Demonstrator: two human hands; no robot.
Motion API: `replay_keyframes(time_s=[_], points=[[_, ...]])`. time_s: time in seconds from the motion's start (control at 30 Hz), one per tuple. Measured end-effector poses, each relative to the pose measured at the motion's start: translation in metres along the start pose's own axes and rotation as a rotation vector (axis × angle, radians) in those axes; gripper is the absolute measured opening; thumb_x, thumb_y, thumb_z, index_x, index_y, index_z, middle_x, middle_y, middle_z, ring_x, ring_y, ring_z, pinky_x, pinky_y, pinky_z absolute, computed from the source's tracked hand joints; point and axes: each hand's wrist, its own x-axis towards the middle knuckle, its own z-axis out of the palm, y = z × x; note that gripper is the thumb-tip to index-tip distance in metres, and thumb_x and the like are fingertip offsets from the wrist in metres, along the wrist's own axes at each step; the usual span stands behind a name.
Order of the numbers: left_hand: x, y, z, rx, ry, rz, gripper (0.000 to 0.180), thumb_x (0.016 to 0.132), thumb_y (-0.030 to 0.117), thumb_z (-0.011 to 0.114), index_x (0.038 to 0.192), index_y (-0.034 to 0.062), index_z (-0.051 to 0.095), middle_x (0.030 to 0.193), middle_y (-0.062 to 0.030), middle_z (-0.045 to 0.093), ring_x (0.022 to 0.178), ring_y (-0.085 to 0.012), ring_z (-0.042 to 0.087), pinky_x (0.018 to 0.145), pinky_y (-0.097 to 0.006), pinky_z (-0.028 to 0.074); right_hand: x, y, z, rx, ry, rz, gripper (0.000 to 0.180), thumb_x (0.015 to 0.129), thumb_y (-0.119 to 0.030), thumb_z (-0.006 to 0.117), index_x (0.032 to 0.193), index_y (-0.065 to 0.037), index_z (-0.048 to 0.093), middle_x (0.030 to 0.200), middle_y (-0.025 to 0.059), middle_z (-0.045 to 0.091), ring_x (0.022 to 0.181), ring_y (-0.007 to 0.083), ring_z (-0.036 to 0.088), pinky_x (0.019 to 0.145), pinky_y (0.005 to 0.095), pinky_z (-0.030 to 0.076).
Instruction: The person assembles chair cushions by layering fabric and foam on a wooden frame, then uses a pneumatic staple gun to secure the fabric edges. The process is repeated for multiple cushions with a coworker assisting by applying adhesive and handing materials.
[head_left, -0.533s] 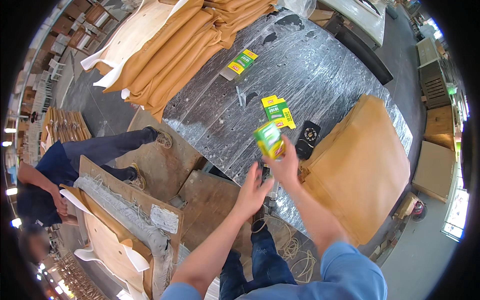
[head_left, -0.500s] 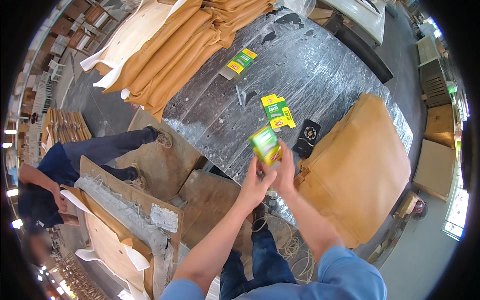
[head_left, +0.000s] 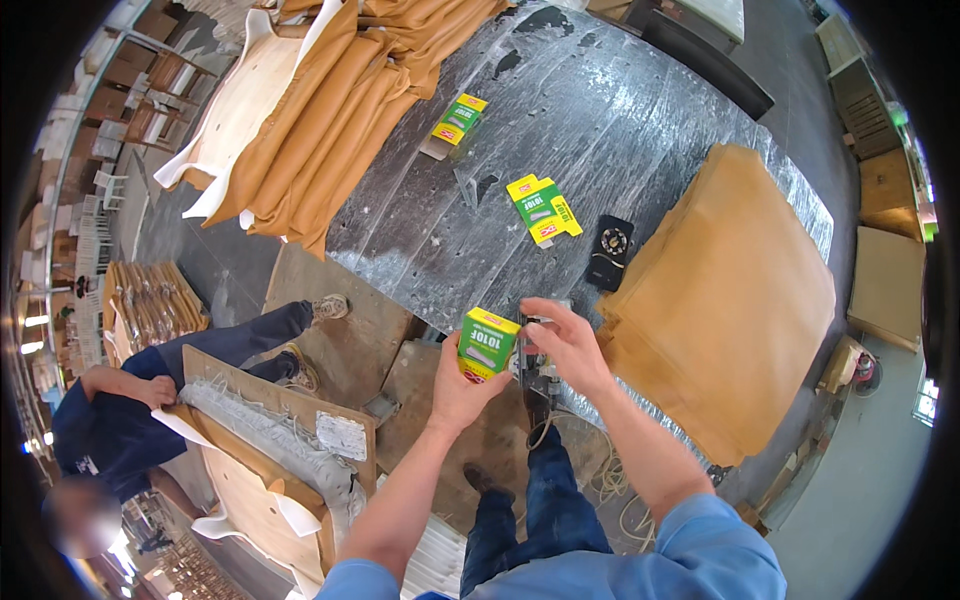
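Note:
My left hand (head_left: 462, 392) is closed round a small green and yellow carton (head_left: 488, 345), held up near the front edge of the table. Just to its right, my right hand (head_left: 570, 350) has its fingers apart and slightly bent. Beside those fingertips is a metal tool (head_left: 540, 378), partly hidden, at the table edge; I cannot tell whether they touch it. Farther off lies a flattened carton (head_left: 543, 208) of the same colours, and beyond it another such carton (head_left: 459, 122). Right of the flattened one rests a black phone-like object (head_left: 609, 252) with a round patterned disc.
Tan sheets (head_left: 730, 300) are stacked on the right of the dark table (head_left: 400, 190). Brown upholstery pieces with wooden panels (head_left: 260, 90) are piled far left. Another person (head_left: 115, 400) stands at left by a padded panel (head_left: 270, 430). Coiled hose (head_left: 615, 480) hangs below the table.
The carton has come nearer and left, and is now held in my left hand alone. My right hand has moved away from it to beside the metal tool.

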Motion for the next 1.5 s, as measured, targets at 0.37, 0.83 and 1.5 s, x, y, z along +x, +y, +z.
replay_keyframes(time_s=[0.37, 0.83, 1.5], points=[[-0.028, 0.017, -0.045, 0.453, -0.181, 0.232, 0.092, 0.077, 0.021, 0.093, 0.155, 0.0009, 0.048, 0.138, -0.0244, 0.054, 0.132, -0.0444, 0.056, 0.113, -0.051, 0.05, -0.001, -0.035, 0.01, -0.446, -0.312, 0.058, 0.044, 0.099, -0.004, 0.07, 0.142, 0.0, 0.07, 0.118, 0.0143, 0.08, 0.099, 0.0152, 0.075, 0.087, 0.0321, 0.062], [-0.038, 0.044, -0.05, 0.431, -0.219, 0.301, 0.089, 0.074, 0.019, 0.093, 0.151, 0.0019, 0.051, 0.132, -0.0206, 0.06, 0.125, -0.0398, 0.06, 0.108, -0.048, 0.051, -0.024, -0.036, 0.016, 0.137, -0.114, 0.251, 0.026, 0.101, 0.005, 0.06, 0.12, -0.001, 0.076, 0.112, 0.0075, 0.077, 0.095, 0.0154, 0.075, 0.075, 0.0322, 0.064], [0.062, 0.044, -0.009, 0.83, -0.281, 0.078, 0.083, 0.079, 0.023, 0.089, 0.153, 0.0074, 0.054, 0.126, -0.0267, 0.065, 0.119, -0.0486, 0.066, 0.102, -0.054, 0.056, 0.075, 0.029, -0.007, -0.309, 0.085, 0.187, 0.032, 0.116, -0.017, 0.057, 0.133, 0.001, 0.077, 0.108, 0.0042, 0.077, 0.089, 0.0132, 0.066, 0.084, 0.0332, 0.056]])
